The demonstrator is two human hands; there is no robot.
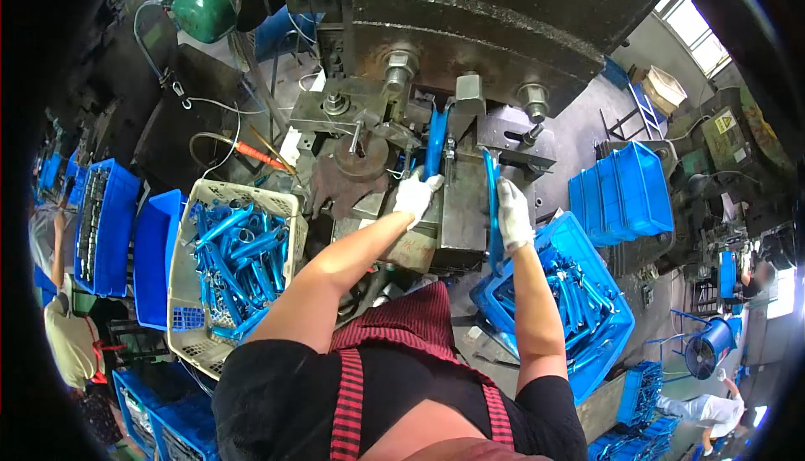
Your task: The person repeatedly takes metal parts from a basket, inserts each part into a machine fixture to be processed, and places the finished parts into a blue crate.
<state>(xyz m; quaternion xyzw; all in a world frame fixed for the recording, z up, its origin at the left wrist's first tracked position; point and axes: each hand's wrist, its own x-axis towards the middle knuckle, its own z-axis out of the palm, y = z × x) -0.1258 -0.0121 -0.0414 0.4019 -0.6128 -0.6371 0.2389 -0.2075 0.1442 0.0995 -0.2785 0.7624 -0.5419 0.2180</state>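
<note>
My left hand [417, 195], in a white glove, is closed at the near end of a long blue metal part [436, 144]. That part lies in the die between the steel blocks of a press [470, 42]. To the right, my gloved right hand [513, 216] grips a second blue metal strip [492, 201], held lengthwise beside the die block. Its fingers are wrapped along the strip's right side. A blue bin [616, 335] with several blue parts stands below my right forearm. Left of my left arm is a cream plastic basket [180, 293] holding several bent blue pieces.
Large bolts [401, 69] and the heavy press ram hang over the die. An orange-handled tool [262, 156] lies left of it. Stacked blue crates [622, 193] stand at right, more blue bins [107, 226] at left. Other people [713, 411] are at the far sides.
</note>
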